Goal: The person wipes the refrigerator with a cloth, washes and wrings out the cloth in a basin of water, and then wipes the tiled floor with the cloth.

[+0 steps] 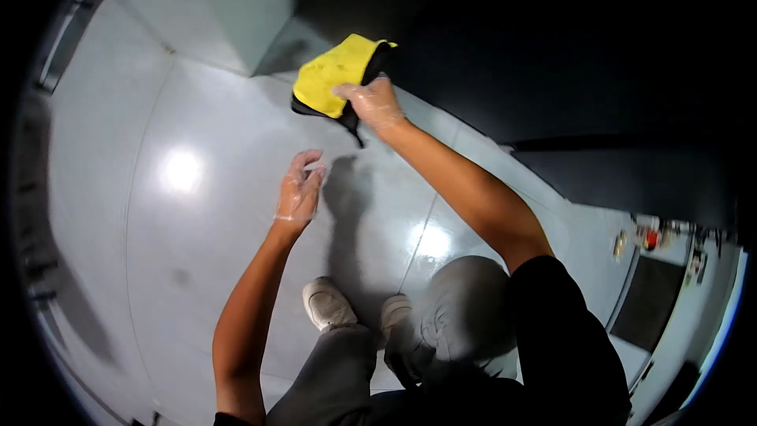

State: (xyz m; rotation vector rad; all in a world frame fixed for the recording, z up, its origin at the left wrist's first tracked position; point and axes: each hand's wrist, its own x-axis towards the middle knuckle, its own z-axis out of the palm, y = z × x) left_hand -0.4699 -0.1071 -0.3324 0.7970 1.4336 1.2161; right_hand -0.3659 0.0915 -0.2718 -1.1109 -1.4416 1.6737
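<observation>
A yellow cloth with a black underside (335,71) hangs from my right hand (376,104), whose thumb presses on the yellow face while the other fingers are behind it. One dark corner of the cloth droops below the hand. My left hand (300,188) is raised over the floor, lower and to the left of the cloth, not touching it. Its fingers are bent but apart, with nothing in them. Both hands wear thin clear plastic gloves.
A large black panel (552,47) fills the upper right, and a pale column (236,8) stands beside it. Light tiles cover the floor (205,252). My shoes (329,303) are below. Small items (650,238) and a dark mat (650,300) lie at the far right.
</observation>
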